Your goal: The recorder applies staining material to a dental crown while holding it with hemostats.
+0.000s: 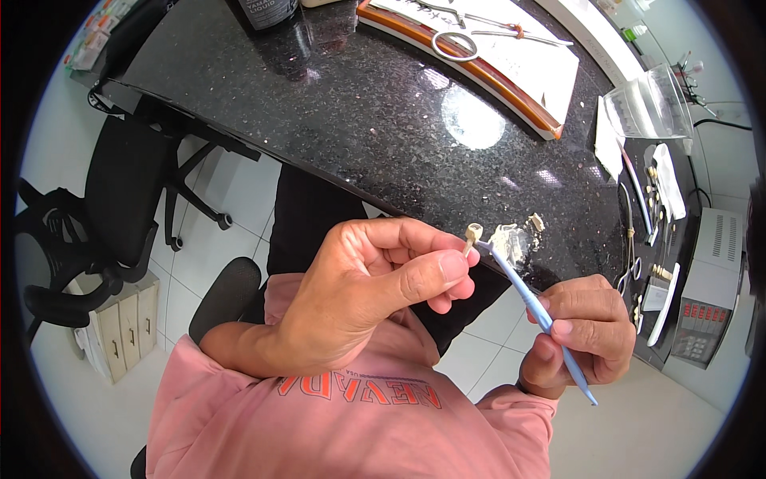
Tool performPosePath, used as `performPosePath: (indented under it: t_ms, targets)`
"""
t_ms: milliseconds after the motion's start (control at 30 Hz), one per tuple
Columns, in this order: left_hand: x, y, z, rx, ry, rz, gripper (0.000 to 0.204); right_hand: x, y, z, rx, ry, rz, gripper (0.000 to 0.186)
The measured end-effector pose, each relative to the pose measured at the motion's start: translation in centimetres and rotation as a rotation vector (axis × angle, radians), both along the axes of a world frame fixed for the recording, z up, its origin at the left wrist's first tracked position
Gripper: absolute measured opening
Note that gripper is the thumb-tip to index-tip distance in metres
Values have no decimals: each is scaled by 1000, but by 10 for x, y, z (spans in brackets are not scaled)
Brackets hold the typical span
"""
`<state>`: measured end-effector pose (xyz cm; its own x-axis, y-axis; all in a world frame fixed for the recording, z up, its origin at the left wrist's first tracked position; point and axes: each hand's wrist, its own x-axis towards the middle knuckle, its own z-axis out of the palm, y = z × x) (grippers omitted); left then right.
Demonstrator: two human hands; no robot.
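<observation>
Between the thumb and fingers of my left hand (375, 275) a small tan tooth-shaped piece (473, 232) on a thin stem is pinched, hollow side up. My right hand (586, 331) grips a slim light-blue handled tool (523, 291) like a pen. The tool's thin tip lies close beside the tooth-shaped piece; whether they touch I cannot tell. Just beyond, near the counter's front edge, a smeared cream-coloured material (507, 241) lies on a clear film, with crumbly lumps (535, 223) next to it.
On the black speckled counter (343, 120) a brown-edged tray or pad (511, 101) carries papers and a ring-handled metal instrument (455, 46). A dark bottle (263, 9) stands at the back. At right are a clear cup (650, 104), several small tan pieces and a grey machine (706, 279). A black chair (128, 176) stands left.
</observation>
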<state>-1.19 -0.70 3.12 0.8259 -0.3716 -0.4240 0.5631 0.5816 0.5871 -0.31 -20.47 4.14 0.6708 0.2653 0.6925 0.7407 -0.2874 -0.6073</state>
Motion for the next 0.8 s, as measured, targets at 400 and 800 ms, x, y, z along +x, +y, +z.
performPosePath:
  t_ms: [400,800]
  targets:
    - [1,0,1,-2,9,-8,14,5,1,0,115,-43,97,21]
    - [0,0,0,-33,-2,7,15,-3,-3,1,-21,11,15,22]
